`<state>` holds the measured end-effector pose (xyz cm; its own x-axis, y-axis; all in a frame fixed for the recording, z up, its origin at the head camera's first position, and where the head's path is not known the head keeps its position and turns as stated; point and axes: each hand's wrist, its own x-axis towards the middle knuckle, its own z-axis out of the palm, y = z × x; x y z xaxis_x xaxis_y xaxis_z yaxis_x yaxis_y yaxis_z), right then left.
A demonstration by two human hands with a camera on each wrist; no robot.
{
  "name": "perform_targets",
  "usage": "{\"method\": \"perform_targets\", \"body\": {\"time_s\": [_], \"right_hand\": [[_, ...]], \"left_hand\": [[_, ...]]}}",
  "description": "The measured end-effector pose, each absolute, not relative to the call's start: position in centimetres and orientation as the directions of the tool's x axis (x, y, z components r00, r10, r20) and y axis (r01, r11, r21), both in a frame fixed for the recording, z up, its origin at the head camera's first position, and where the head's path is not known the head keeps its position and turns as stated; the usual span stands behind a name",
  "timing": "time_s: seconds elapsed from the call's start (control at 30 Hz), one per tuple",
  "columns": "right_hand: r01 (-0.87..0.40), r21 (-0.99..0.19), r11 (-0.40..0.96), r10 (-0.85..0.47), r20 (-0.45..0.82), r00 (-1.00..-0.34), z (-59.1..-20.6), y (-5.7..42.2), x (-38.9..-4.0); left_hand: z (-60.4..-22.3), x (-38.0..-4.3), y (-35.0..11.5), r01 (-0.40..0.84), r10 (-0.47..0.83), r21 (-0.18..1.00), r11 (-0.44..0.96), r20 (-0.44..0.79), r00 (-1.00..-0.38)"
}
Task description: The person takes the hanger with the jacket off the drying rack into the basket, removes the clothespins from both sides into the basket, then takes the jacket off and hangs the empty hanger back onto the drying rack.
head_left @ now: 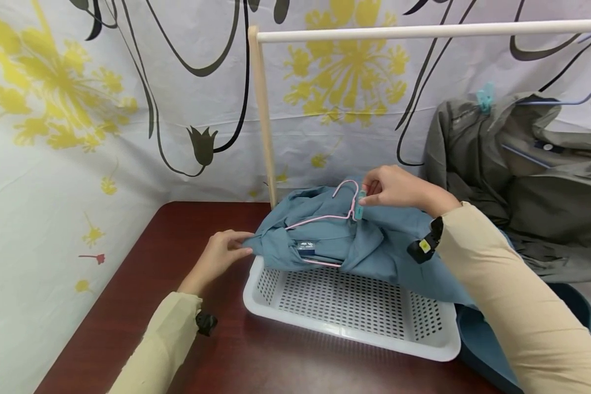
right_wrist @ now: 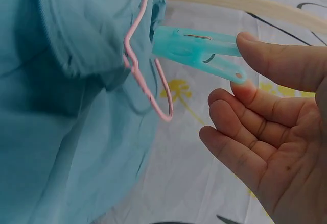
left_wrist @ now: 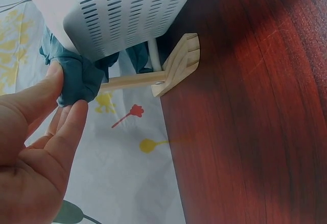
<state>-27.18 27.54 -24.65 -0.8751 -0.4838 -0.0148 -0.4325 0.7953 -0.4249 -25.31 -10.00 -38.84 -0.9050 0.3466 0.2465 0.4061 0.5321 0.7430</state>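
Observation:
A blue shirt [head_left: 389,254] lies over the back of a white plastic basket [head_left: 345,331], with a pink hanger [head_left: 320,218] inside it and the hook sticking up. My left hand [head_left: 220,256] pinches a bunched end of the shirt at the basket's left corner; in the left wrist view that cloth [left_wrist: 82,78] sits between thumb and fingers. Beside the hanger's hook, my right hand [head_left: 399,189] holds a turquoise clothespin [right_wrist: 196,50] by its handles between thumb and index finger. The clothespin's tip meets the shirt near the hanger, and its jaw end is partly hidden there.
A wooden rack with a white rail [head_left: 423,32] stands behind the basket. At right hangs a grey shirt [head_left: 473,180] on a purple hanger with a turquoise clothespin [head_left: 485,98]. A dark blue tub [head_left: 492,350] stands right of the basket. Everything is around a dark red table [head_left: 143,290].

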Motion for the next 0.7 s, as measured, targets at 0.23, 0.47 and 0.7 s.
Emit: {"method": "perform_targets", "body": {"time_s": [0.23, 0.47, 0.7], "right_hand": [[-0.43, -0.414, 0.802, -0.47, 0.007, -0.883, -24.4, 29.3, -26.2], [-0.381, -0.386, 0.84, -0.409, 0.013, -0.913, -24.7, 31.1, -25.4], [-0.34, -0.375, 0.862, -0.372, -0.014, -0.928, -24.8, 32.8, -24.7]], "left_hand": [[-38.8, -25.3, -10.0, 0.404, 0.347, 0.741, 0.536, 0.243, -0.906], [-38.7, -25.3, -10.1, 0.407, 0.35, 0.737, 0.54, 0.243, -0.905], [-38.7, -25.3, -10.0, 0.407, 0.348, 0.733, 0.545, 0.243, -0.905]]}}
